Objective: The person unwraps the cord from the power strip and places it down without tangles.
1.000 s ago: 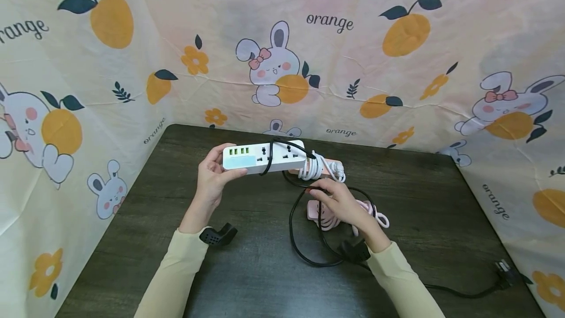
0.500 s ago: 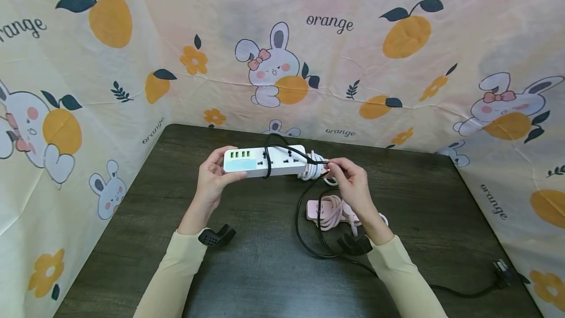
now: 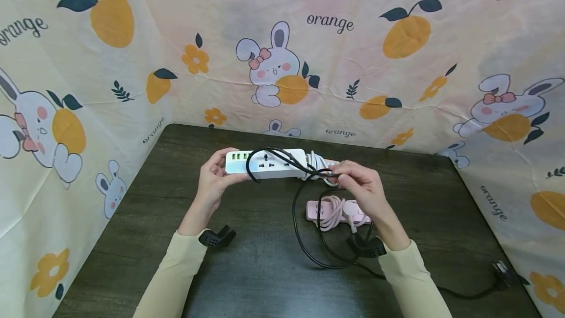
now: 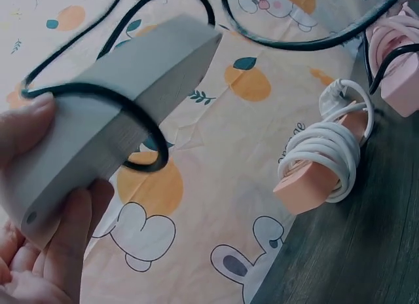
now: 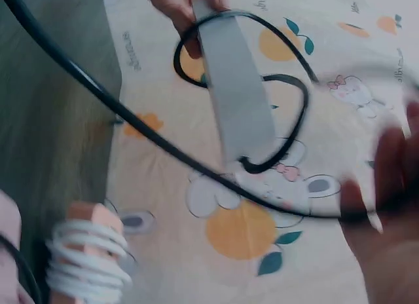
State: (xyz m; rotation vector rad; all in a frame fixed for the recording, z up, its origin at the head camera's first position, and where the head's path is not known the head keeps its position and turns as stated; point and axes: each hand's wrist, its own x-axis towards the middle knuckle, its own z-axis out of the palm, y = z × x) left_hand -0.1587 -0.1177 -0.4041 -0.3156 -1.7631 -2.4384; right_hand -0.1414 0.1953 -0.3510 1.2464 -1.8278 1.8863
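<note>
White plastic forms the power strip [image 3: 278, 166], held near the centre of the head view with its sockets and green-marked ports facing the camera and its long side lying roughly level. The left hand [image 3: 211, 180] grips its left end, thumb along the near edge and fingers behind; the left wrist view shows the strip's plain back tilted up towards the upper right. A black cord [image 3: 294, 212] crosses the strip's front in a loop, and both wrist views show it passing around the body. Just right of the strip, the right hand [image 3: 364, 185] pinches strands of this cord between thumb and curled fingers; in the right wrist view that hand is blurred. From there the cord drops in wide loops to the lower middle of the head view and runs to a black plug [image 3: 504, 276] at lower right. Behind the strip's right end sits a peach strip [image 4: 304, 191] wrapped in white cord [image 4: 321, 153], partly hidden in the head view. Below the right hand, a pink strip [image 3: 311, 210] lies with its own pink cord [image 3: 332, 214] coiled around it. All this is over a dark wood-grain table [image 3: 247, 274], backed by printed cloth [image 3: 344, 58] with rabbits and oranges.
</note>
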